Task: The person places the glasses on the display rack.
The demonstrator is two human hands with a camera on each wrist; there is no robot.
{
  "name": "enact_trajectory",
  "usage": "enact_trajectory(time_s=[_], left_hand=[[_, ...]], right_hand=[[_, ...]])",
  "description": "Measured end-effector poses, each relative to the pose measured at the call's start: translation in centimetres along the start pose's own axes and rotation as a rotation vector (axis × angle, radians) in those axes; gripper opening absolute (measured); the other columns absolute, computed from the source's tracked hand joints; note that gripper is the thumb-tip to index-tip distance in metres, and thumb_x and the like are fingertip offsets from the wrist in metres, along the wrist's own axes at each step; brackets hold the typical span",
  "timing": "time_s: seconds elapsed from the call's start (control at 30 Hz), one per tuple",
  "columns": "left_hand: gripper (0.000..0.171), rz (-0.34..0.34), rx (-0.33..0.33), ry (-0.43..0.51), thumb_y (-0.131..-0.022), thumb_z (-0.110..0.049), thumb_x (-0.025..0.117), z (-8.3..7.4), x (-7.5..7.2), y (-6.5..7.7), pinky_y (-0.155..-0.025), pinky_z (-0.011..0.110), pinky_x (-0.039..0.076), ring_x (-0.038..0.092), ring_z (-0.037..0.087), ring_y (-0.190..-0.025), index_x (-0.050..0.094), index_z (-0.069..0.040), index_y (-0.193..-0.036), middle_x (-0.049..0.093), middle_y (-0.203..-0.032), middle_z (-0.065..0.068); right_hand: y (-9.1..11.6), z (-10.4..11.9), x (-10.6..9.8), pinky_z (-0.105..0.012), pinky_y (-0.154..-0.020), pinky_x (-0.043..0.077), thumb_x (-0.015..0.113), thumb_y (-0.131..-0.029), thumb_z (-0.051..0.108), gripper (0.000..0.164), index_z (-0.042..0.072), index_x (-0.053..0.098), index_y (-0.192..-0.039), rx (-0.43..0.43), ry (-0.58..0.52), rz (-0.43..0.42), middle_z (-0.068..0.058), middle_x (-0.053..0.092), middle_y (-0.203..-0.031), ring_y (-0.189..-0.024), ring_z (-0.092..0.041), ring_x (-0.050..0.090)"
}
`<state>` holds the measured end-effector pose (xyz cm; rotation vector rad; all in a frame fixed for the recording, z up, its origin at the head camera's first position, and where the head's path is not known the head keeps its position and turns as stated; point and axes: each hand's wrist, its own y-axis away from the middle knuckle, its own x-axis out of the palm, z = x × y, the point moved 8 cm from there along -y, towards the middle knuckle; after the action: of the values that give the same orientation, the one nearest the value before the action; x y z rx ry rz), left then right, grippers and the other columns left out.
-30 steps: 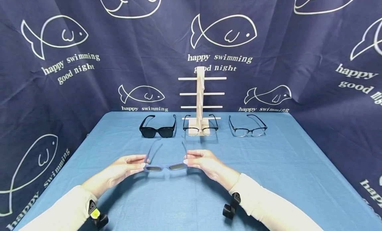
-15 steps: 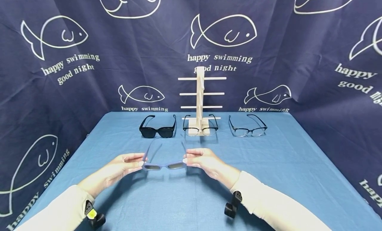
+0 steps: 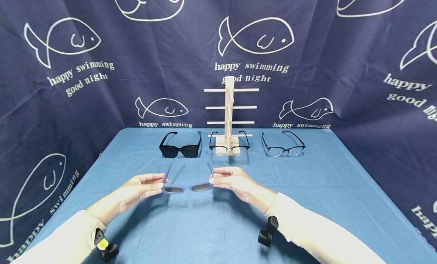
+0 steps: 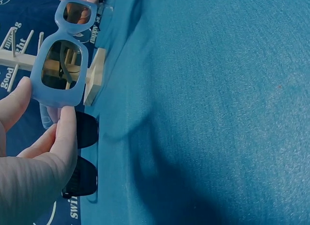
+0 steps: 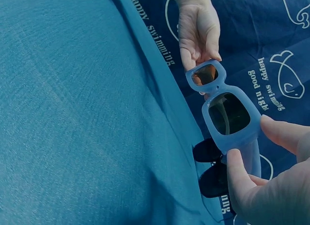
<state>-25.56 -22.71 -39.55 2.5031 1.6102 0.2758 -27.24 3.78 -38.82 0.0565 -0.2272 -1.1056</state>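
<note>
Both hands hold a pair of blue-framed sunglasses (image 3: 187, 187) above the cloth, temples spread and pointing away. My left hand (image 3: 138, 188) pinches the left corner by the hinge, thumb in front and fingers behind. At the opposite corner, my right hand (image 3: 237, 183) pinches the frame the same way. The left wrist view shows the dark lenses and thick blue frame (image 4: 59, 96) with the thumb and fingers at its end. In the right wrist view the sunglasses (image 5: 231, 113) run between the two hands.
Behind the hands stands a wooden rack (image 3: 229, 112) with several crossbars. Black sunglasses (image 3: 180, 151) lie to its left, black-rimmed eyeglasses (image 3: 229, 147) in front of its base, and another pair of eyeglasses (image 3: 285, 150) to its right. A blue cloth (image 3: 205, 233) covers the table; a printed curtain (image 3: 164, 66) hangs behind.
Both hands have stayed on the blue sunglasses, which have risen slightly and shifted a little left in the head view. The other glasses and the rack have not moved.
</note>
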Motion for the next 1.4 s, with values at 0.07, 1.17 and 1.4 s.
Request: enact_trajectory(time_s=[0.07,1.17,1.4], left_hand=[[0.067,-0.002,0.001,-0.004,-0.093,-0.006,0.063,-0.1,0.0,0.0,-0.100,0.025,0.051,0.061,0.007,-0.114,0.025,0.017,-0.144,0.061,-0.131,0.010],[0.063,-0.017,0.044,-0.055,-0.095,-0.008,0.061,-2.9,-0.1,0.1,-0.099,0.025,0.051,0.061,0.004,-0.111,0.029,0.014,-0.144,0.066,-0.123,0.000],[0.063,-0.031,0.026,-0.067,-0.095,-0.010,0.062,-3.1,0.1,-0.1,-0.098,0.024,0.051,0.061,0.002,-0.110,0.030,0.013,-0.144,0.067,-0.118,-0.005]], right_hand=[[-0.1,0.2,0.0,-0.034,-0.099,0.052,0.059,-0.090,-0.006,0.054,-0.018,0.037,-0.137,-0.002,0.003,0.003,-0.034,0.052,-0.133,-0.105,-0.017,0.066],[-0.3,2.6,-0.2,-0.040,-0.104,0.049,0.062,-0.088,-0.006,0.052,-0.012,0.044,-0.136,0.009,-0.014,-0.041,-0.029,0.057,-0.130,-0.105,-0.020,0.067],[-0.2,3.4,-0.4,-0.034,-0.098,0.053,0.060,-0.089,-0.008,0.051,-0.014,0.044,-0.136,-0.009,-0.012,-0.039,-0.030,0.057,-0.129,-0.103,-0.017,0.067]])
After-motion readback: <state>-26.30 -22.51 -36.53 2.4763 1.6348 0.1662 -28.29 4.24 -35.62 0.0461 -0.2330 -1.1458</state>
